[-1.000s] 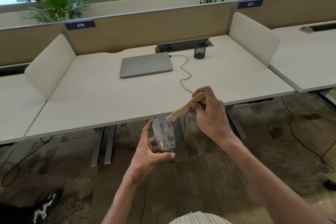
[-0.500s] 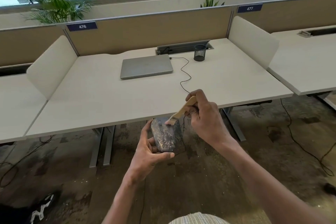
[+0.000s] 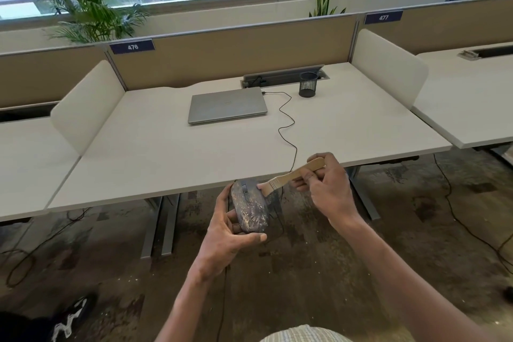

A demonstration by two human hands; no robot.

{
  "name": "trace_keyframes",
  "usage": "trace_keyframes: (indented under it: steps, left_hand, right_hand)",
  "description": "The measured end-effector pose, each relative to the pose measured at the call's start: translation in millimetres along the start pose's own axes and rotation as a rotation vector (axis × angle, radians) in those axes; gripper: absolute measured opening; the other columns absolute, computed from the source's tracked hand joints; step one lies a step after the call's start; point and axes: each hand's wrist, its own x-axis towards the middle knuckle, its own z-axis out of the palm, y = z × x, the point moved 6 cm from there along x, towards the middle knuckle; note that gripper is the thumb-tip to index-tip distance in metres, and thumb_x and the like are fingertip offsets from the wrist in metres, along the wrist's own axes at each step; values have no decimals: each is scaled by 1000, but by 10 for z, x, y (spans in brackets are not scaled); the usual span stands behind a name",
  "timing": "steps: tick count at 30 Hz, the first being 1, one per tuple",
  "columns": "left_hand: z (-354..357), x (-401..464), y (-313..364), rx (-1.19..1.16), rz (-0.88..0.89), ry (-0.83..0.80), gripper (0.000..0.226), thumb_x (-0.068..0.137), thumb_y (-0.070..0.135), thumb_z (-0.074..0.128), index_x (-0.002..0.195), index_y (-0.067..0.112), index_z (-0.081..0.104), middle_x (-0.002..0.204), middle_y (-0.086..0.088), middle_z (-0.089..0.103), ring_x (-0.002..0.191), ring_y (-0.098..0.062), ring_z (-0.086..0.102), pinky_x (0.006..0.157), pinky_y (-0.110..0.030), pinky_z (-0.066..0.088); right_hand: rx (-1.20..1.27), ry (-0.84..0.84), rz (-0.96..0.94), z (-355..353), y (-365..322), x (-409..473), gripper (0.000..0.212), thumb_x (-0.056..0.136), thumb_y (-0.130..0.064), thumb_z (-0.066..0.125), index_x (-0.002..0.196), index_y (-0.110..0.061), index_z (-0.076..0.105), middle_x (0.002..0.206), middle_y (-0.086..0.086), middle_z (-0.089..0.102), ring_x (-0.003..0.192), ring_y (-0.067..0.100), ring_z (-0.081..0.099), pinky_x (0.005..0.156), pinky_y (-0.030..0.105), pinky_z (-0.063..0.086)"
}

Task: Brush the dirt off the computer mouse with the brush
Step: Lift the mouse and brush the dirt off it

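In the last second my brush has swung from the front of the computer mouse down over its right flank and back up, so the pale bristle end now sits against the upper right edge of the shell, close beside the scroll wheel. I read that as one stroke finished and the next about to start. Little has come off: the mouse's back is still thickly speckled with light dirt, so I judge the job to be well short of done.

My left hand grips the mouse from below and behind, thumb curled across its near end and fingers wrapped up its left side, holding it in the air just in front of the desk edge and over the floor. My right hand pinches the brush's wooden handle between thumb and curled fingers, the handle slanting up to the right.

The desk edge lies just beyond the mouse's nose, so a long forward stroke could knock the brush into it (sweeping toward me or off to the right looks freer). The mouse's black cable runs over that edge and across the desk toward the closed laptop; it limits how far I can pull the mouse back. A mesh pen cup stands well away.
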Motion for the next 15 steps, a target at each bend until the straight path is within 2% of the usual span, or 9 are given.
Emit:
trace_keyframes:
  steps: [3,6,10,12,15]
  left_hand:
    - [14,-4,-21,1,-9,-6,122,66,-16,87,156,36,24,125,-18,71,111,-35,74,89,-41,63]
    - [60,5,7,18,-5,-12,122,66,-15,88,157,36,23,125,-18,71,111,-34,74,88,-39,63]
    - [66,7,14,3,-15,-15,122,64,-14,89,154,36,25,122,-18,73,109,-34,75,86,-38,63]
    - [62,-8,-2,2,-21,-24,120,63,-13,90,151,42,28,121,-18,73,108,-36,75,86,-40,63]
    - [78,-22,-14,13,-31,-18,118,68,-21,84,143,51,29,111,-13,77,101,-36,77,82,-38,64]
  right_hand:
    - [5,37,-16,-67,-13,27,19,98,-5,59,113,-13,50,92,12,73,76,16,75,72,37,63]
    - [71,40,-13,-49,-45,34,20,98,-6,59,114,-12,50,92,13,73,77,18,75,72,35,63]
    - [-8,17,-20,-52,16,13,19,97,-7,60,111,-15,50,97,13,71,76,14,75,72,36,63]
    - [-65,40,-96,-98,-56,20,20,97,-4,59,110,-15,49,96,11,69,75,10,74,68,29,63]
    - [-167,48,-311,-93,-333,54,21,97,1,57,111,-13,50,89,3,69,74,6,73,64,19,59]
